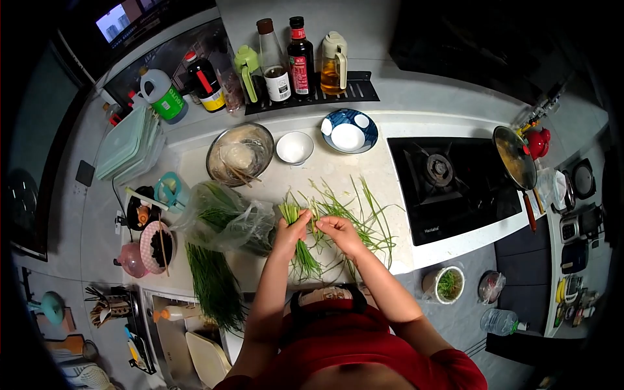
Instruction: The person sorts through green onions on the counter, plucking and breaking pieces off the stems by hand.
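My left hand (pixel 292 233) is closed round a small bunch of green chives (pixel 305 261), whose pale ends stick out above the fist and whose leaves hang below it. Close beside it, my right hand (pixel 340 234) pinches at thin chive stalks by the bunch; how many is too small to tell. Loose chives (pixel 372 224) lie scattered on the pale counter (pixel 273 184) beyond and to the right of my right hand. Left of my left hand lies a clear plastic bag (pixel 227 214) with greens inside. A larger bundle of chives (pixel 211 286) reaches from it toward the sink.
Behind my hands stand a steel bowl (pixel 214 146) with dough and chopsticks, a white bowl (pixel 295 148) and a blue patterned bowl (pixel 369 134). A gas hob (pixel 468 208) is at right. On the floor, a white bin (pixel 430 283) holds green scraps. Bottles (pixel 301 62) line a shelf.
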Tool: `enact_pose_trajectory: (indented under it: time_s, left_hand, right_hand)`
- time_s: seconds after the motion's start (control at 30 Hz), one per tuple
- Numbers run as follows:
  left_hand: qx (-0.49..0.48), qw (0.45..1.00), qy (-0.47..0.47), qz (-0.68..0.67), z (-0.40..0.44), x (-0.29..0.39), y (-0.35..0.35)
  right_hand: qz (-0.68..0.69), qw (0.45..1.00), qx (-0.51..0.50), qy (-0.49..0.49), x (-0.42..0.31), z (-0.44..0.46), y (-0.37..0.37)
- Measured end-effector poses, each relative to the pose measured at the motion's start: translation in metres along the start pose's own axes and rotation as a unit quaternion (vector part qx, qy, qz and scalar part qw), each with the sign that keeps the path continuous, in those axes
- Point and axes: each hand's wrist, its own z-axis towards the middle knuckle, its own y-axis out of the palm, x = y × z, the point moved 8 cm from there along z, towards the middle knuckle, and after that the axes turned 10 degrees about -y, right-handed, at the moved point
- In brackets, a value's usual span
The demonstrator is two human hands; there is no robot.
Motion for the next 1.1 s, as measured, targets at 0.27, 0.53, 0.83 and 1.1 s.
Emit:
enact_pose_trajectory:
  time_s: [0.27,0.53,0.83,1.1]
  left_hand:
    - [0.001,1.0,0.004,0.006,0.001,0.004,0.0]
    - [0.157,0.979,0.117,-0.06,-0.001,0.021,-0.036]
    - [0.271,0.925,0.268,-0.012,-0.005,0.038,-0.068]
    - [0.261,0.926,0.271,0.033,-0.014,0.046,-0.052]
  right_hand:
    - [-0.018,0.999,0.002,0.044,0.007,0.0,-0.009]
    - [0.031,0.997,0.057,0.05,0.002,0.001,-0.033]
    - [0.13,0.966,0.221,0.024,0.003,-0.003,-0.094]
    - [0.144,0.921,0.355,-0.067,-0.005,-0.02,-0.136]
